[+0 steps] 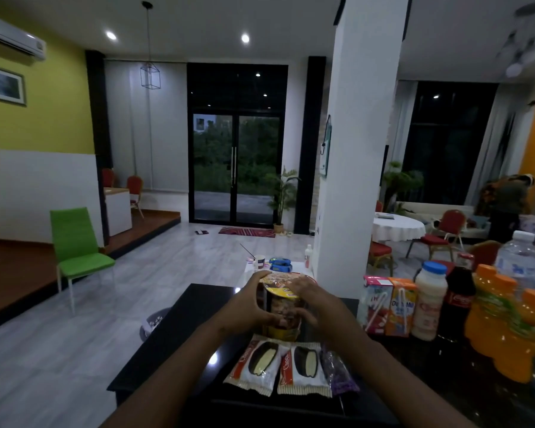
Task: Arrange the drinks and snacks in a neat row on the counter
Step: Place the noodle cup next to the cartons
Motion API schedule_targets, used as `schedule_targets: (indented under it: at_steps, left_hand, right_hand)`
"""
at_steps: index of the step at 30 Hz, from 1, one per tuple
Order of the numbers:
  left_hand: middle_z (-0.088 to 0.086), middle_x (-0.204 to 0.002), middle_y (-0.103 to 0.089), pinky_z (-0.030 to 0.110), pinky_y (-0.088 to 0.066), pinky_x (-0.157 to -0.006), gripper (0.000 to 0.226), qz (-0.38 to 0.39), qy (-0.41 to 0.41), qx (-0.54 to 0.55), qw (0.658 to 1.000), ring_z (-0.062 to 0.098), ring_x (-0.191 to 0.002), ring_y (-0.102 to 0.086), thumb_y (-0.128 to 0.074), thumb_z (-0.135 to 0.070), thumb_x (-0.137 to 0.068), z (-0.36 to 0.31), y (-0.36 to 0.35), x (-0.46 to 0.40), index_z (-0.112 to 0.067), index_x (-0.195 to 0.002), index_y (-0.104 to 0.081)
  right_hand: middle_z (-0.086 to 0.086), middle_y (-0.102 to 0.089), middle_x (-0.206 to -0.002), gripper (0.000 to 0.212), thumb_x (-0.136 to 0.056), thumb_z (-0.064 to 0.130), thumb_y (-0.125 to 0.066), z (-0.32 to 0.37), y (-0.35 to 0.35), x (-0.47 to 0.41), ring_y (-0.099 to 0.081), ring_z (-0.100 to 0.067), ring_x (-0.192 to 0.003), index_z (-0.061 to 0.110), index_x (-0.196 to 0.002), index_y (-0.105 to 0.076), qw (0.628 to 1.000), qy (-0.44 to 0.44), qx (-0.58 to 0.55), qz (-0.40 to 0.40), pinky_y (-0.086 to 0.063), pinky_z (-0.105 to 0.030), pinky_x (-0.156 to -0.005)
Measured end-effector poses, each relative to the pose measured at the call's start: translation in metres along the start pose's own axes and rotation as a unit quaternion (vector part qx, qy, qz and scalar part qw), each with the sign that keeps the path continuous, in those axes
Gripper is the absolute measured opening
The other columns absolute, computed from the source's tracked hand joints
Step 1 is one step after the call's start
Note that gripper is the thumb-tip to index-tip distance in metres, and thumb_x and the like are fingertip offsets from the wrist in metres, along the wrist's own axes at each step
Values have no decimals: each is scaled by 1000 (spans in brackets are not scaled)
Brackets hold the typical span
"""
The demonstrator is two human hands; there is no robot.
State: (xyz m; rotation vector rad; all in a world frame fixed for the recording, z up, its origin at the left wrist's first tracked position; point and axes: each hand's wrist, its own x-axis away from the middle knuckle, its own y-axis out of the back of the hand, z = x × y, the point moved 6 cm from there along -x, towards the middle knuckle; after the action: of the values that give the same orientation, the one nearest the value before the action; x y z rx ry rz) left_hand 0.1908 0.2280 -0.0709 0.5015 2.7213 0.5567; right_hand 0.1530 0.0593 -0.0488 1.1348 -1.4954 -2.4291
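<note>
A cup of instant noodles (283,307) stands on the black counter (179,341), gripped from both sides by my left hand (250,307) and my right hand (314,304). Right in front of it lie two white snack cake packets (260,366) (303,370) and a purple wrapped snack (337,370). To the right the drinks stand in a row: a pink carton (376,304), an orange carton (400,307), a white milk bottle (428,304), a dark cola bottle (454,304), three orange juice bottles (504,329) and a clear water bottle (518,257).
A white pillar (352,149) rises just behind the counter. Beyond the counter's far end a small white table (297,267) holds a cup and blue items. A green chair (78,251) stands on the floor at left. A person (507,208) is at the far right.
</note>
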Motion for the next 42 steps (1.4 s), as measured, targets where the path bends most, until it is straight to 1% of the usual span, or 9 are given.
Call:
schedule_targets:
  at_steps: [3, 9, 16, 20, 24, 34, 38, 40, 42]
  left_hand:
    - [-14, -133, -48, 27, -53, -92, 101, 13, -12, -2, 1000, 9, -122, -51, -90, -34, -58, -7, -8, -9, -37, -139, -30]
    - [-15, -125, -53, 17, -53, -80, 91, 47, -6, 11, 999, -5, -110, -57, -87, -11, -64, -24, -36, -39, -46, -129, -33]
    - [-5, -133, -51, 29, -54, -92, 99, 84, 7, 25, 996, 11, -120, -54, -85, -6, -66, -31, -68, -70, -30, -141, -26]
    - [-1, -135, -49, 37, -53, -96, 100, 98, 22, 34, 994, 19, -123, -53, -86, -6, -65, -24, -76, -80, -32, -142, -27]
    - [-1, -136, -50, 40, -53, -96, 99, 98, 29, 39, 994, 21, -124, -53, -88, -11, -64, -20, -79, -86, -32, -141, -30]
    - [3, -138, -51, 47, -49, -101, 103, 77, 25, -10, 997, 23, -127, -51, -90, -18, -61, -24, -86, -85, -19, -145, -29]
    - [-2, -141, -47, 37, -47, -104, 98, 94, 19, -101, 990, 16, -130, -45, -87, -18, -66, -31, -78, -76, -24, -144, -30]
    - [-5, -143, -46, 26, -43, -100, 91, 84, 12, -148, 985, 8, -127, -42, -86, -20, -68, -33, -69, -64, -27, -143, -33]
    - [-6, -145, -45, 24, -42, -99, 85, 66, 5, -187, 980, 7, -126, -43, -83, -29, -72, -35, -61, -48, -29, -142, -36]
  right_hand:
    - [2, -38, -149, 55, -88, 19, -62, -6, 9, 3, -22, -9, -139, 28, -139, -41, 1000, 12, -21, -9, -22, -29, -112]
    - [1, -38, -149, 53, -89, 20, -61, -34, 35, 9, -19, -10, -140, 25, -139, -42, 1000, 6, 9, -14, -26, -34, -114]
    - [-2, -39, -149, 49, -91, 22, -58, -59, 54, 18, -27, -17, -140, 21, -138, -44, 999, -19, 37, -12, -20, -30, -113]
    - [0, -39, -149, 47, -94, 28, -53, -66, 52, 20, -29, -17, -139, 23, -140, -42, 997, -34, 73, 7, -22, -33, -113]
    - [1, -42, -147, 45, -95, 31, -50, -70, 53, 18, -34, -17, -135, 24, -139, -43, 994, -44, 100, 9, -29, -35, -111]
    - [-1, -41, -147, 45, -95, 28, -50, -72, 57, 21, -34, -18, -135, 23, -139, -42, 992, -49, 111, 12, -26, -32, -110]
    - [-2, -36, -151, 51, -94, 32, -53, -67, 58, 29, -27, -20, -139, 23, -141, -37, 993, -44, 111, -2, -19, -33, -113]
    - [-2, -37, -150, 54, -92, 33, -56, -61, 59, 38, -28, -21, -139, 23, -141, -38, 993, -28, 115, -25, -18, -32, -111]
    - [-1, -38, -149, 56, -90, 32, -60, -53, 59, 47, -30, -21, -139, 24, -141, -39, 992, -21, 116, -36, -17, -30, -108]
